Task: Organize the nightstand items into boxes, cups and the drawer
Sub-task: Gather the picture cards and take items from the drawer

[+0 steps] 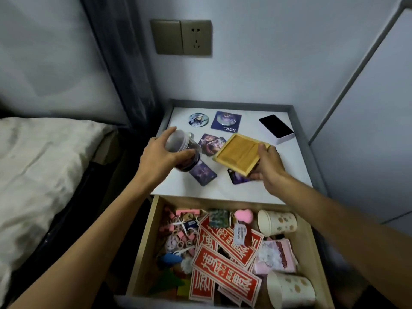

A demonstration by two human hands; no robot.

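1. The drawer [142,253] stands pulled open nearest the person and is crowded: red paper strips [225,270], two paper cups [277,223] lying on their sides, clips and pink oddments. Little free room remains inside it.

2. Above the nightstand [223,192], the left hand [156,157] grips a clear jar [180,150] with its fingers wrapped round the body, and the jar is tilted. The right hand [269,166] pinches a shallow wooden tray [239,153] by its near corner, thumb on top, holding it tilted over the loose cards [202,172].

3. Step in hand (judged): bringing containers to the top, with sorting not yet begun. The next move calls for setting the tray flat on bare surface and then gathering the cards into it.

4. Farther back lie a round badge [198,119], a square card [226,121] and a white box [276,129].

5. A raised grey rim [304,139] bounds the back and sides, so items must be lifted over it, not slid. Bare surface lies along the front edge and between the tray and the white box.
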